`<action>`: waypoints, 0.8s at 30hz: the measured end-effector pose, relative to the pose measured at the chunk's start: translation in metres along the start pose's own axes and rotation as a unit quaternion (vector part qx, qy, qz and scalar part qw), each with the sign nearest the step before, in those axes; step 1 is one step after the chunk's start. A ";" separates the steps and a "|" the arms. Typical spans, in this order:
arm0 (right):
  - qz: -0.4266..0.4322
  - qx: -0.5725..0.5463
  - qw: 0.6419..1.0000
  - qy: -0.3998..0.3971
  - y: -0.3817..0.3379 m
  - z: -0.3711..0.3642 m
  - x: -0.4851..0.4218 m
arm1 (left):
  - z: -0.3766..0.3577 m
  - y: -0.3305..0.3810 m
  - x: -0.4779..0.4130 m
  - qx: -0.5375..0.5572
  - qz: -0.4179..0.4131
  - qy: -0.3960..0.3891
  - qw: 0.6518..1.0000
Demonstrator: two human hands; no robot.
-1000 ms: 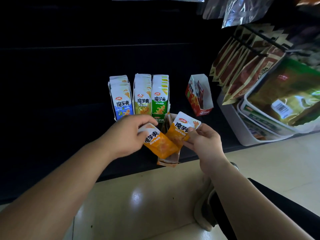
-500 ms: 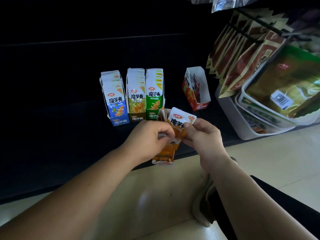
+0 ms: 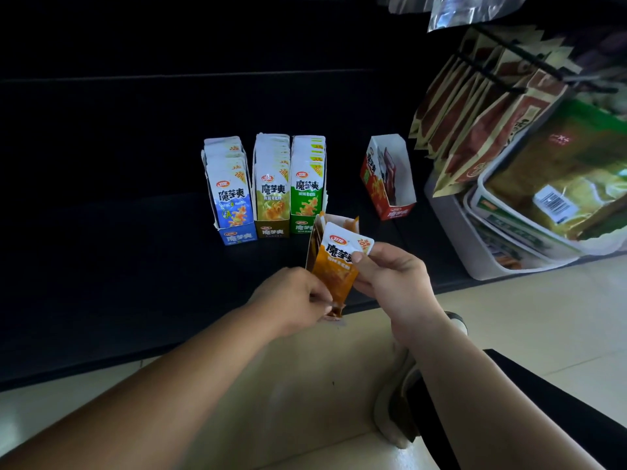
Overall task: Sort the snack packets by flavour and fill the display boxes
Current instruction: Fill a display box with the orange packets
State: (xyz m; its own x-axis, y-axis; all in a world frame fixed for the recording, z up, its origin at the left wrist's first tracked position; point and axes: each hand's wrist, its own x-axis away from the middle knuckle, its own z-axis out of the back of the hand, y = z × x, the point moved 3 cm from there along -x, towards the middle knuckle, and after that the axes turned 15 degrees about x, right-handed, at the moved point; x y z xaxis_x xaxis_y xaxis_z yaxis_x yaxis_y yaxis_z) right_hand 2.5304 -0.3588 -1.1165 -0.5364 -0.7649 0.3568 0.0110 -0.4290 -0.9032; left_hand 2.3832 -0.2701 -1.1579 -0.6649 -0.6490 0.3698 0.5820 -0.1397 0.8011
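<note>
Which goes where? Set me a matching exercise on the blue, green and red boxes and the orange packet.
1. blue box
2. green box
3. red box
4. orange packet

A. pinched in the right hand
B. left end of the row of three
C. standing apart, mostly empty
D. right end of the row of three

Pairs: 1-B, 2-D, 3-C, 4-A

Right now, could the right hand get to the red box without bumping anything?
Probably yes. The red box stands alone on the dark shelf, with bare space between it and the right hand. But that hand is holding an orange packet, so it would need to put that down first.
</note>
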 end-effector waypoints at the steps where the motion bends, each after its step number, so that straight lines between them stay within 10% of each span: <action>1: -0.001 0.001 1.000 0.001 -0.001 0.000 0.000 | 0.001 0.000 0.000 0.041 0.005 -0.004 0.999; 7: 0.003 0.015 1.000 0.005 -0.006 0.000 -0.005 | 0.024 0.006 0.005 0.106 -0.054 0.172 0.978; 16: -0.005 0.180 0.980 -0.082 0.020 -0.008 0.000 | 0.027 -0.016 0.002 0.105 -0.047 0.070 0.991; 24: 0.012 0.109 0.990 -0.084 0.010 -0.010 0.001 | 0.023 -0.009 0.006 0.203 -0.075 0.031 0.976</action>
State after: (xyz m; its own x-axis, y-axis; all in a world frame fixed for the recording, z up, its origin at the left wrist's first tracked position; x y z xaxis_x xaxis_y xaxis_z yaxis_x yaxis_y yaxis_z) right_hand 2.5212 -0.3591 -1.1271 -0.3867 -0.8369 0.3874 0.2133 -0.4898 -0.8453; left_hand 2.3629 -0.2556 -1.1524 -0.6917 -0.6894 0.2152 0.2388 0.0629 0.9690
